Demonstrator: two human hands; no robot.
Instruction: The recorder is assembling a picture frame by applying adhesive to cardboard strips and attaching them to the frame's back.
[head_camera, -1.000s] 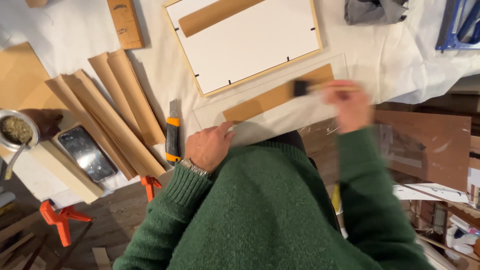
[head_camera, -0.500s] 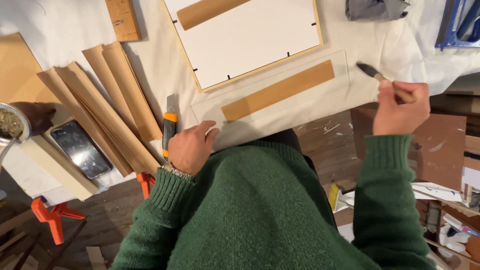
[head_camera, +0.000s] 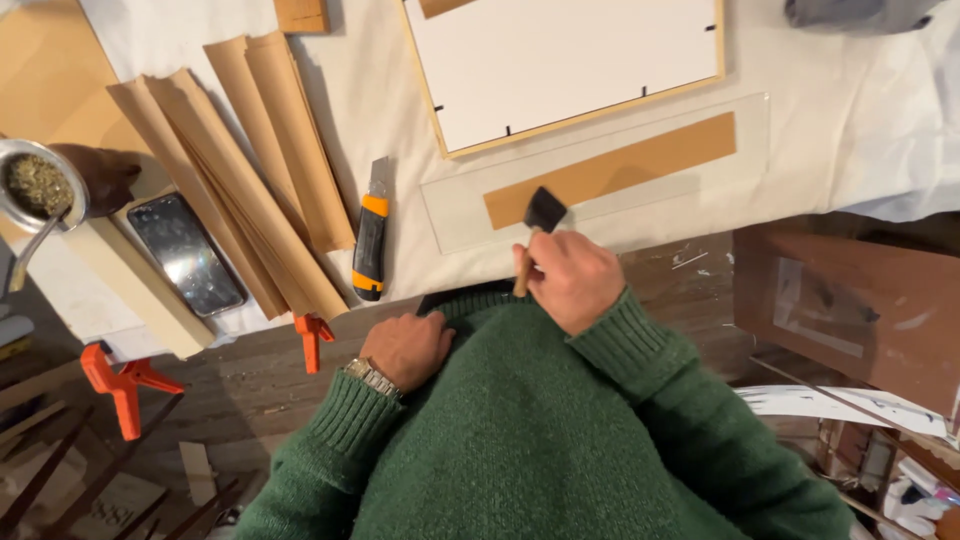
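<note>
My right hand (head_camera: 568, 278) grips the wooden handle of a black foam brush (head_camera: 541, 215). The brush head rests on the left end of a brown paper strip (head_camera: 612, 168) that lies on a clear sheet (head_camera: 735, 135) over the white cloth. My left hand (head_camera: 405, 347) sits by my chest at the table's near edge, fingers curled, holding nothing. An orange and grey utility knife (head_camera: 370, 234) lies just beyond it. A wooden picture frame (head_camera: 575, 128) with a white backing sits behind the strip.
Several folded brown paper strips (head_camera: 235, 170) fan out at the left. A phone (head_camera: 185, 253) lies on a pale block, with a metal cup (head_camera: 35, 188) of herbs beside it. Orange clamps (head_camera: 120, 380) grip the table edge. A brown board (head_camera: 850, 310) stands at the right.
My right hand swung the brush from off the right end back to the strip's left end. My left hand came off the clear sheet and drew back to my chest.
</note>
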